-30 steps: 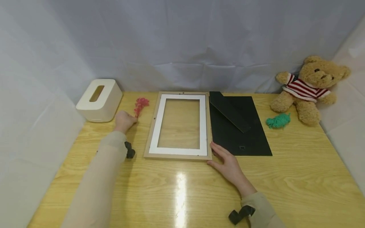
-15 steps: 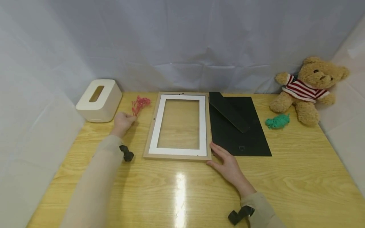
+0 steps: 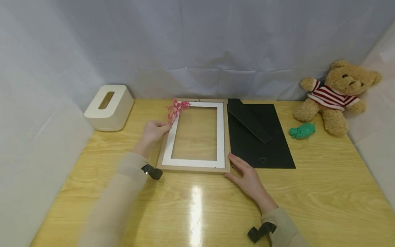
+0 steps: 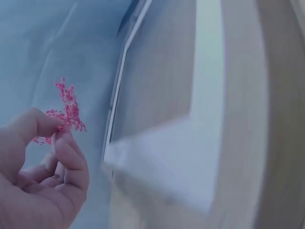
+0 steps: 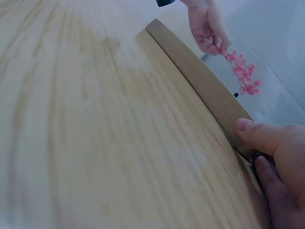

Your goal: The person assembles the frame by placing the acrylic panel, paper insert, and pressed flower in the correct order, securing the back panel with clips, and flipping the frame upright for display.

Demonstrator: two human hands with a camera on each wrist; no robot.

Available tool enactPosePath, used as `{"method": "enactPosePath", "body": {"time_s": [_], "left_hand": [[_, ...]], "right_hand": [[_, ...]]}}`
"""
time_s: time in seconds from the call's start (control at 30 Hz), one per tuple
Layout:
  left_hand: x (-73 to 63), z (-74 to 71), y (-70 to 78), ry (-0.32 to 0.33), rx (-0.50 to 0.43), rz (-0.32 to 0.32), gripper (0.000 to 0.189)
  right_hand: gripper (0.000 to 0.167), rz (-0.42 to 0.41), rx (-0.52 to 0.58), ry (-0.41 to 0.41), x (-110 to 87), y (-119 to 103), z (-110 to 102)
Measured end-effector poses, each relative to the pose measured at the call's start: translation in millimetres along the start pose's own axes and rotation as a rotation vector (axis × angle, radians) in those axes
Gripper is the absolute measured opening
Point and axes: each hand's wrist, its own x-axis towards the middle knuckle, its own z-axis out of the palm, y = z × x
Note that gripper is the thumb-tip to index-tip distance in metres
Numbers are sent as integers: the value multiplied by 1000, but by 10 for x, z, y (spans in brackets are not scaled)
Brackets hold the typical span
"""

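Observation:
My left hand (image 3: 155, 132) pinches a sprig of pink dried flowers (image 3: 177, 109) by its stem, between thumb and forefinger. In the head view the blossoms overlap the upper left corner of a light wooden picture frame (image 3: 192, 170) with a white mat (image 3: 219, 137). Seen from the left wrist, the sprig (image 4: 70, 107) stands up out of the fingertips. My right hand (image 3: 248, 180) holds the frame's near right corner, thumb on the front side and fingers along the right side. The right wrist view shows that thumb (image 5: 259, 133) against the wooden edge (image 5: 200, 76).
A black backing board (image 3: 262, 151) with a folded stand leg lies right of the frame. At the back left is a white tissue box (image 3: 108, 103). A green crumpled bundle (image 3: 302, 131) and a teddy bear (image 3: 336, 96) are on the right. White cloth (image 3: 197, 48) hangs behind the table.
My left hand has picked up the pink sprig from the table and carried it right, to the frame's upper left corner. The right hand has kept its place at the frame.

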Motion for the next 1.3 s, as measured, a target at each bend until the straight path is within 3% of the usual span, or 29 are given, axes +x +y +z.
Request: {"method": "enactPosePath", "body": {"time_s": [0.1, 0.23, 0.43, 0.87, 1.1, 1.3], "left_hand": [[-51, 221, 76, -50, -15, -18, 26], [-82, 479, 120, -54, 12, -7, 22], [-100, 666, 181, -37, 28, -8, 18], [-169, 678, 286, -48, 47, -2, 21], [-211, 595, 320, -118, 88, 6, 21], [-305, 434, 343, -178, 188, 92, 25]], "right_hand": [[66, 0, -4, 1, 1, -2, -6], [66, 9, -5, -3, 3, -2, -8], [67, 6, -1, -6, 2, -13, -5], [67, -3, -20, 2, 9, -12, -13], [66, -2, -22, -1, 12, -1, -3], [66, 0, -11, -3, 7, 8, 6]]}}
